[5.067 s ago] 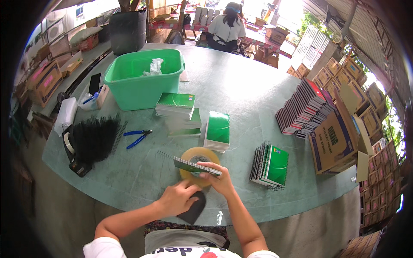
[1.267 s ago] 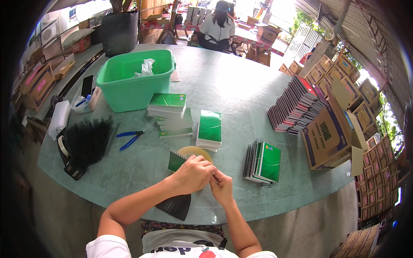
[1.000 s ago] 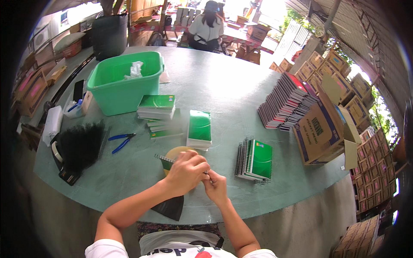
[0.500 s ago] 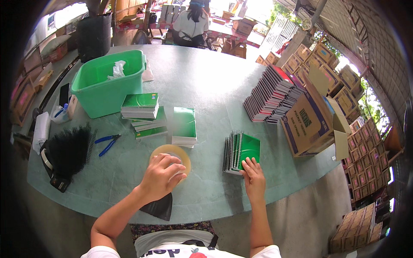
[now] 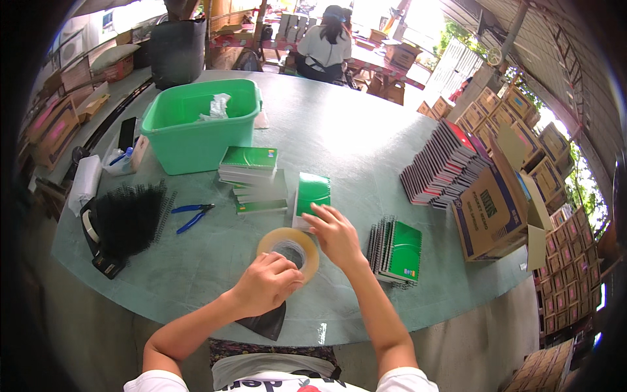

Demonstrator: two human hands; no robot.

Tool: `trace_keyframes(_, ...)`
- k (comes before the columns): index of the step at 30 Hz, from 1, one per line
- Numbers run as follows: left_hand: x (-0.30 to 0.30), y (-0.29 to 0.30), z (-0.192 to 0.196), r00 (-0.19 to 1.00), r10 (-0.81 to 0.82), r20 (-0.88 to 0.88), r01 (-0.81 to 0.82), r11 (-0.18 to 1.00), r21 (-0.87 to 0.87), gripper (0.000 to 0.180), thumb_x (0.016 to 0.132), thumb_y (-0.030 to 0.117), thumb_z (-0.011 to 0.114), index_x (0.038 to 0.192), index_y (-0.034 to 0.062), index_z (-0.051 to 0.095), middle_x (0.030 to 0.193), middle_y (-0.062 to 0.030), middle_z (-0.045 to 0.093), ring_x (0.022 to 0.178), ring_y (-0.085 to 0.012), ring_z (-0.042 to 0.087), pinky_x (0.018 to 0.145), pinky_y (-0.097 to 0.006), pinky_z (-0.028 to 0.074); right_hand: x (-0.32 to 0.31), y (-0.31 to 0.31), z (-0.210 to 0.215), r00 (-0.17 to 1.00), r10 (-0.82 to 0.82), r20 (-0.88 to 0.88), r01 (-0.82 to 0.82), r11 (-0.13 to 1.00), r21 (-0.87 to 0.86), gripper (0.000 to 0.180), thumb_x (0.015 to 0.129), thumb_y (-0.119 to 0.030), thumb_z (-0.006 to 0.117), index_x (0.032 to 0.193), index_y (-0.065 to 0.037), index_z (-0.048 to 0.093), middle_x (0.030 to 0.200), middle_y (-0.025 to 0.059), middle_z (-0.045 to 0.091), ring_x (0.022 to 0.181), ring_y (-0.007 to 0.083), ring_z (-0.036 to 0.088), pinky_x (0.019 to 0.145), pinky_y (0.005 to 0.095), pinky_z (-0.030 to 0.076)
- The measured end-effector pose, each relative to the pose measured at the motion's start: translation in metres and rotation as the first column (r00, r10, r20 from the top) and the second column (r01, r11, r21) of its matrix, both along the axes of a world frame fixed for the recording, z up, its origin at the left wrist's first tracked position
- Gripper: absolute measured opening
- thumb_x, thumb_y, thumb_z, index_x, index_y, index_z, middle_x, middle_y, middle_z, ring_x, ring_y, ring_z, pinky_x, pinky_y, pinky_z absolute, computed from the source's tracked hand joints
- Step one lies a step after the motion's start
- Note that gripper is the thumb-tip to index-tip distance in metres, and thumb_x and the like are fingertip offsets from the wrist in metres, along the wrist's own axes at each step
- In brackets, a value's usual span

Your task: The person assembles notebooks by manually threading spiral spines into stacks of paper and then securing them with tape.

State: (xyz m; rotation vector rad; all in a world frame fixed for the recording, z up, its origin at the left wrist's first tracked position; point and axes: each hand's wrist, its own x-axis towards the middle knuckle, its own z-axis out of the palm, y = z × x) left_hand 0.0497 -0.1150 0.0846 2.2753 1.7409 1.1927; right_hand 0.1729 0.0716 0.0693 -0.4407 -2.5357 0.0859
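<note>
Lightly square your loosely spread right hand [image 5: 336, 236] to the green-topped stack [image 5: 315, 189] beyond the tape roll [image 5: 311, 260], your left hand [image 5: 264, 284] curled by the roll, its grip unclear.

Shows one left hand [image 5: 268, 282] and one right hand [image 5: 334, 235], which makes two hands. On one table [image 5: 366, 163], one big roll of tape [image 5: 310, 258] and one pair of blue pliers [image 5: 193, 220]. Three short piles of green books [image 5: 314, 189], plus one bunch of ringed green books [image 5: 405, 251], which makes four groups of green books. One big heap of red-topped books [image 5: 432, 166], too tightly packed to count. One green tub [image 5: 199, 147], one phone [image 5: 127, 133], one white packet [image 5: 85, 183], one open box [image 5: 491, 212]. One heap of black springs [image 5: 130, 219], too tangled to count. Farther back, one seated person [image 5: 324, 46] and lots of stacked boxes [image 5: 567, 281], too many to count.
</note>
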Motion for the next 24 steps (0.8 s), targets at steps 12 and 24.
trace_keyframes(12, -0.049, -0.044, -0.039, 0.966, 0.195, 0.168, -0.161, 0.967, -0.196, 0.014, 0.073, 0.011, 0.072, 0.086, 0.0069, 0.067, 0.084, -0.0086, 0.064, 0.083, -0.0264, 0.059, 0.075, -0.037, 0.047, -0.049, 0.050, 0.010, 0.910, 0.200, 0.362, -0.091, 0.950, -0.298, 0.040, 0.075, -0.003, 0.062, 0.112, -0.018, 0.063, 0.119, 0.0027, 0.057, 0.097, 0.0258, 0.057, 0.085, 0.0368, 0.049)
trace_keyframes(24, -0.049, -0.044, -0.042, 0.966, 0.186, 0.180, -0.151, 0.970, -0.191, 0.013, 0.074, 0.010, 0.071, 0.086, 0.0070, 0.066, 0.083, -0.0094, 0.064, 0.081, -0.0264, 0.060, 0.073, -0.036, 0.048, -0.056, 0.044, 0.024, 0.816, 0.152, 0.558, -0.017, 0.971, -0.239, 0.041, 0.076, -0.001, 0.063, 0.113, -0.018, 0.061, 0.124, 0.0066, 0.053, 0.102, 0.0287, 0.055, 0.091, 0.0379, 0.047)
